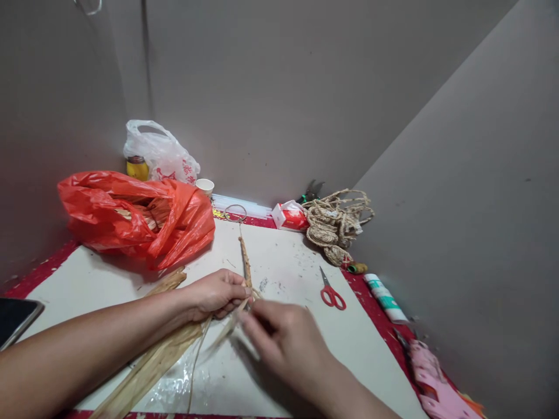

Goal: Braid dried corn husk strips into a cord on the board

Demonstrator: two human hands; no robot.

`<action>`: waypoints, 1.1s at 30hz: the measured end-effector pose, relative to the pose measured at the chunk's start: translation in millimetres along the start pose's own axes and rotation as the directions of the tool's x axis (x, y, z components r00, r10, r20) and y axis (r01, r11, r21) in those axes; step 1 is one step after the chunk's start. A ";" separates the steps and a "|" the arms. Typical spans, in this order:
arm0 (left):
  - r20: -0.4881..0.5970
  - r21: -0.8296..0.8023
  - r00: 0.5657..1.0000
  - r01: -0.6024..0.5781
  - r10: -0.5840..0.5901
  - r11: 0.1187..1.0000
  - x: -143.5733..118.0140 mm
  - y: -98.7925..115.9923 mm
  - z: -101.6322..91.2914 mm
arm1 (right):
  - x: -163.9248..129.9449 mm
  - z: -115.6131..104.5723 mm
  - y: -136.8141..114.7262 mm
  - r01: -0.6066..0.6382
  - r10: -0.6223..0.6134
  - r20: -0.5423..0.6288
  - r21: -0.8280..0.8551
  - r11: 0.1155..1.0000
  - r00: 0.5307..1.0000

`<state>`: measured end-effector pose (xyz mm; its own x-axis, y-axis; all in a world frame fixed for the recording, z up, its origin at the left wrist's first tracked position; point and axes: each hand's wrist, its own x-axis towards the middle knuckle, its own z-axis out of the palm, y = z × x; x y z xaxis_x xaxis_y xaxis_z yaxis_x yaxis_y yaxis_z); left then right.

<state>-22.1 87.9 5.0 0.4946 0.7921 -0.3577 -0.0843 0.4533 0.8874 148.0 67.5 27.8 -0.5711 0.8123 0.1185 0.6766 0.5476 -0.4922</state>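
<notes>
My left hand [217, 293] pinches the near end of a thin twisted straw rope [245, 262] that runs away from me over the white table sheet [283, 256]. My right hand [286, 336] is closed on loose straw strands [220, 337] just below that end, fingertips almost touching the left hand's. A bundle of flat dry straw leaves [148, 366] lies under my left forearm and trails toward the near edge.
A red plastic bag [144, 215] with straw inside sits at the left, a white bag [161, 152], yellow jar [137, 167] and paper cup [205, 186] behind it. Red scissors [332, 291], woven rope pieces [334, 224], a tissue pack [289, 215] and a phone [15, 319] are nearby.
</notes>
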 end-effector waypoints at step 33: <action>-0.179 0.978 0.930 0.132 0.321 0.162 -24.3 24.4 28.3 | 31.8 24.0 14.2 -0.436 0.337 0.365 0.885 0.163 0.868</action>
<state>-11.7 68.1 43.6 0.2784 0.9552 -0.1002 0.8975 -0.2216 0.3812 128.2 96.2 3.9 -0.4373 0.8161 -0.3777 -0.0525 -0.4425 -0.8952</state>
